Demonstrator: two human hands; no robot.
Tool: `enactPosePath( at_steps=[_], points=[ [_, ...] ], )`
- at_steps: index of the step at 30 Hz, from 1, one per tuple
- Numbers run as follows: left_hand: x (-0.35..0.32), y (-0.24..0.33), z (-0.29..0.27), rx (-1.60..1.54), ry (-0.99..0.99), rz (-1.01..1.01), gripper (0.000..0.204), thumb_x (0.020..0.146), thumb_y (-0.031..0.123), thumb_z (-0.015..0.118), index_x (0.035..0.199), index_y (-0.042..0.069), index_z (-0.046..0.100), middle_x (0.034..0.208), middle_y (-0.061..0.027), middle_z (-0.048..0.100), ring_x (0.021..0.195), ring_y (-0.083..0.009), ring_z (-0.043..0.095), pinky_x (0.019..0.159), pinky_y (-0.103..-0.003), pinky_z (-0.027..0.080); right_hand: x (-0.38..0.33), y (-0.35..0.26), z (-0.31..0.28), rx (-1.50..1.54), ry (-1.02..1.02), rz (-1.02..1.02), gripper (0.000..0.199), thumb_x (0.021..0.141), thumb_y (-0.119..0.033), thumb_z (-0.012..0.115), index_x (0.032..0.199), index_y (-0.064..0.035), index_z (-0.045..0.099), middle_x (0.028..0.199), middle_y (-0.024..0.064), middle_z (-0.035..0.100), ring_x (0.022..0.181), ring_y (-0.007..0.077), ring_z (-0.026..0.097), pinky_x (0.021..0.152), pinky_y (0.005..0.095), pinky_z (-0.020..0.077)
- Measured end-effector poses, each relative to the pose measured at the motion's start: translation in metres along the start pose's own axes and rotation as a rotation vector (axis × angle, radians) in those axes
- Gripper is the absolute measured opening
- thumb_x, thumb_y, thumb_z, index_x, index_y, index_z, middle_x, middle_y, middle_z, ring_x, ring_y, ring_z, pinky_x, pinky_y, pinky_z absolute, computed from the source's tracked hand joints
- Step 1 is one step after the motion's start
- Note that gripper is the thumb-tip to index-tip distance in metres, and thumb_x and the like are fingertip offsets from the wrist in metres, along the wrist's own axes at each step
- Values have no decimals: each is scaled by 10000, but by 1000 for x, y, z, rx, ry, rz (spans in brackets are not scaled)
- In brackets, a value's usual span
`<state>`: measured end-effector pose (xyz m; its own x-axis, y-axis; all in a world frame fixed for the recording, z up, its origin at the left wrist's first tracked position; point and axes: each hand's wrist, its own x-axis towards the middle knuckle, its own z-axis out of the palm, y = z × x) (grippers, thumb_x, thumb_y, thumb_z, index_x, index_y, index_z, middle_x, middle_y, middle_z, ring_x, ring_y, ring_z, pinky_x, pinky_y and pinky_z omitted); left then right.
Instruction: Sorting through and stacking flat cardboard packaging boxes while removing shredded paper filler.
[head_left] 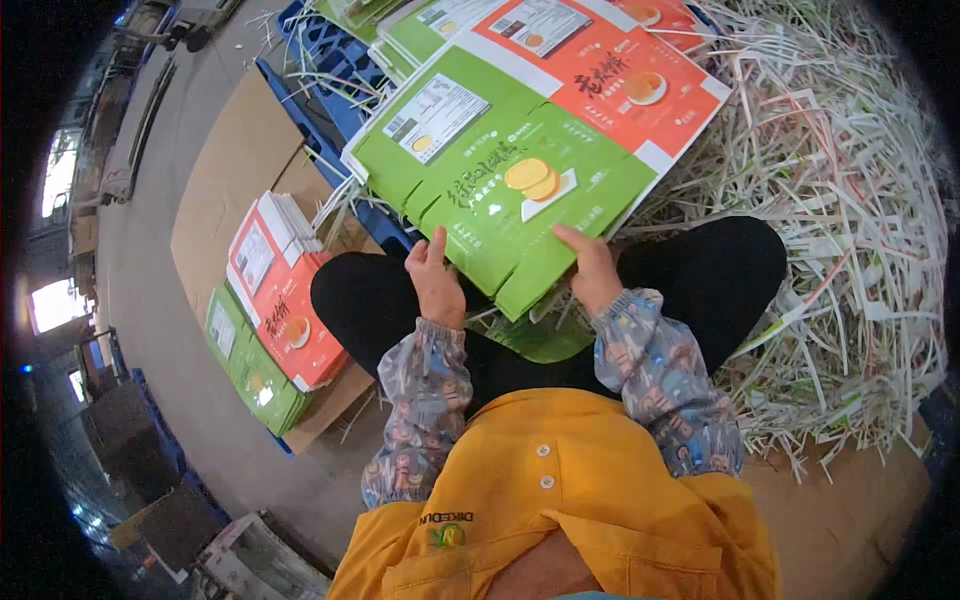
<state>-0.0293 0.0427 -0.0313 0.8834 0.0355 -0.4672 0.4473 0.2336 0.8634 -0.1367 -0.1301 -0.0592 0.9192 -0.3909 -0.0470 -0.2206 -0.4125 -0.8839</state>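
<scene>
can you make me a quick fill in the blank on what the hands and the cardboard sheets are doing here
1. Both hands rest on the near edge of a flat printed carton sheet that is green and ____.
2. The left hand and right hand come out of patterned ____.
3. To the person's right lies a heap of white paper ____.
4. A finished stack of sheets lies on the person's ____ side.

Missing words: orange; sleeves; strips; left

Flat green-and-orange carton sheets [520,150] ahead; a similar stack [270,310] left.
</scene>
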Motion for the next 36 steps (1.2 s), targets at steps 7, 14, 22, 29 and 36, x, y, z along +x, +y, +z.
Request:
enactPosePath(
  at_steps=[7,14,22,29,36],
  points=[
    [11,-37,10,-115,-66,-117,477,735,84,626,1120,-7,359,907,-68,525,778,-194,526,701,-310,450,12,-4,12,1102,234,612,255,782,-196,573,938,5,549,860,102,579,814,196,568,698,273,462],
    [14,-20,8,-135,-202,-144,386,720,-51,557,1089,-34,443,1019,-118,539,862,-233,551,751,-327,463,20,30,-59,778,442,553,281,817,-295,501,675,-60,440,533,40,477,375,115,443,318,217,342],
    [24,16,-8,14,-278,-128,355,745,-39,512,1093,-31,441,1024,-119,533,867,-227,550,762,-328,461,113,160,-94,903,787,688,408,811,-337,493,1018,5,412,994,124,406,866,235,459,677,367,411],
    [46,-4,-15,-62,-227,-349,383,766,5,521,1136,7,419,1050,-101,524,911,-230,541,781,-340,466,132,136,-82,723,742,447,470,829,-270,506,1176,13,362,1104,120,487,944,226,518,793,325,426],
    [41,10,-1,94,-277,-177,357,764,22,545,1102,-11,436,1029,-93,535,879,-200,546,747,-308,458,135,115,-107,1221,373,479,370,767,-164,579,1070,20,475,1017,102,552,910,198,551,791,322,441]
  ],
)
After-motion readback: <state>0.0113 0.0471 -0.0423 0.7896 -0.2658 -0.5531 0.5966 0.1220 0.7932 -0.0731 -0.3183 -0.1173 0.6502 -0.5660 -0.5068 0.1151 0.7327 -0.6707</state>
